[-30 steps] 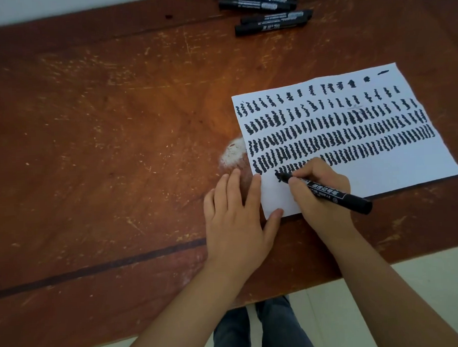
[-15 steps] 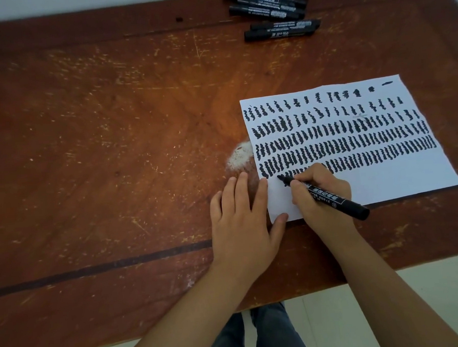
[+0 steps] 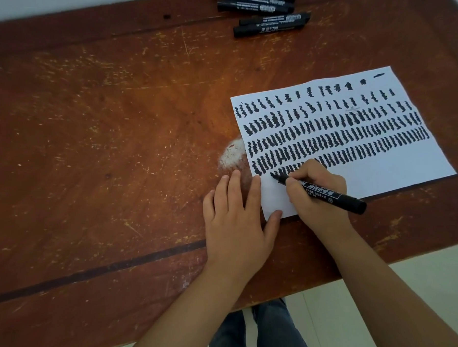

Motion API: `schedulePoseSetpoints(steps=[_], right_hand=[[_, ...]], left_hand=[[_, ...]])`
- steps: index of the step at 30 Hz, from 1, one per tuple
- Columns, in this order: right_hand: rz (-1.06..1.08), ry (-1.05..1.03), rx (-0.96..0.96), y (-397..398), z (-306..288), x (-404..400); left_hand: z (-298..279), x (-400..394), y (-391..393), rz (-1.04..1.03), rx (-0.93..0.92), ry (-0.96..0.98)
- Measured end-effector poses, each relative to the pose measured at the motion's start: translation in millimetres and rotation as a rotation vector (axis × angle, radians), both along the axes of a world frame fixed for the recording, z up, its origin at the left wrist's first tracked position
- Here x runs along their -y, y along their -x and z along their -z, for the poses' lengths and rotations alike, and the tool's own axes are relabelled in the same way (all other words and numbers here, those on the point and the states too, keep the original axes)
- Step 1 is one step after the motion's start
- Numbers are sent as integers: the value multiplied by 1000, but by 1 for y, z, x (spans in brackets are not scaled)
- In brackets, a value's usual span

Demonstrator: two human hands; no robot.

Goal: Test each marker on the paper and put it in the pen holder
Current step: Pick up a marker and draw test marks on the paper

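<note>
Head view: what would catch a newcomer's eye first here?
The white paper at the table's right, filled with rows of black squiggles. The right hand presses a black marker to its lower left corner while the left hand pins that edge. Spare markers lie at the far edge.

A brown wooden table [image 3: 93, 143] with many scratches and a pale worn spot [image 3: 232, 157] holds everything. A white paper [image 3: 397, 169] full of black squiggles lies on its right side. A bunch of black markers [image 3: 261, 7] lies at the far edge. A left hand [image 3: 238, 220] rests flat on the table, thumb touching the paper.
</note>
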State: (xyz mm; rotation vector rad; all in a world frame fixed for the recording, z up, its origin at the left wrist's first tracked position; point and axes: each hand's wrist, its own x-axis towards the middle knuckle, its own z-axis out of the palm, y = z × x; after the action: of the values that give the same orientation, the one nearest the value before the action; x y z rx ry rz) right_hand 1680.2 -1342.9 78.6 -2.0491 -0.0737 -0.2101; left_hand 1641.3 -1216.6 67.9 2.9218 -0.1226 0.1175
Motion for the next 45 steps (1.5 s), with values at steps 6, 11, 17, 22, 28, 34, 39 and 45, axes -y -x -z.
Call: schedulePoseSetpoints(steps=[6,11,17,22,28,34,39,45], right_hand=[[2,41,-23,0,-2,1],[-25,41,6,1,-4,-1],[-12,19,21,1,-2,0],[-29,-16,22,1,-1,1],[-42,-37,-16,1,0,5],[29,-208,-112,0,-8,6],[-75,-122,-92,2,-24,10],[-125,-184,-39,4,-86,22]], left_hand=[[0,1,0,-2,-10,-23],[0,1,0,3,-6,-2],[-1,0,0,14,-40,8],[1,0,0,10,-71,3],[1,0,0,18,-64,10],[-6,-1,-2,25,-89,170],[-31,-11,-2,-71,-220,421],[-97,-11,1,-74,-121,663]])
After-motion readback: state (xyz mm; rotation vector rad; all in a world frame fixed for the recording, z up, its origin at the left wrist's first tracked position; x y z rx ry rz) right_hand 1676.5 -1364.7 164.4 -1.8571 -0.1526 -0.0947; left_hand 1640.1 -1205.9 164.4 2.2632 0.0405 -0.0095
